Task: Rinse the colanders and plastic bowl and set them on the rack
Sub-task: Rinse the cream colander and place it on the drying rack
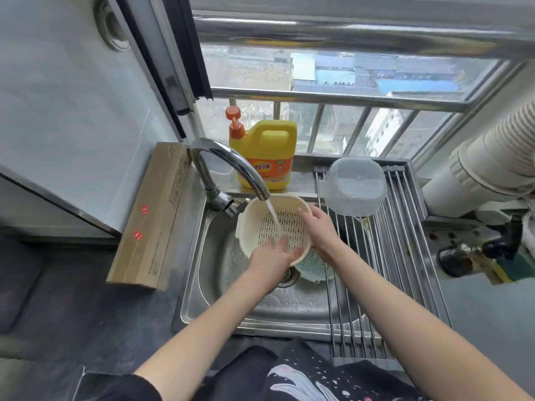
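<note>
A cream colander is tilted under the running tap over the sink. My left hand reaches inside it with fingers spread under the water stream. My right hand grips the colander's right rim. Below it in the sink lies a pale green colander, partly hidden. A clear plastic bowl sits upside down on the far end of the roll-up rack.
A yellow detergent bottle with an orange pump stands behind the sink. A long cardboard box lies left of the sink. On the right counter are a white ribbed duct and a dark bottle.
</note>
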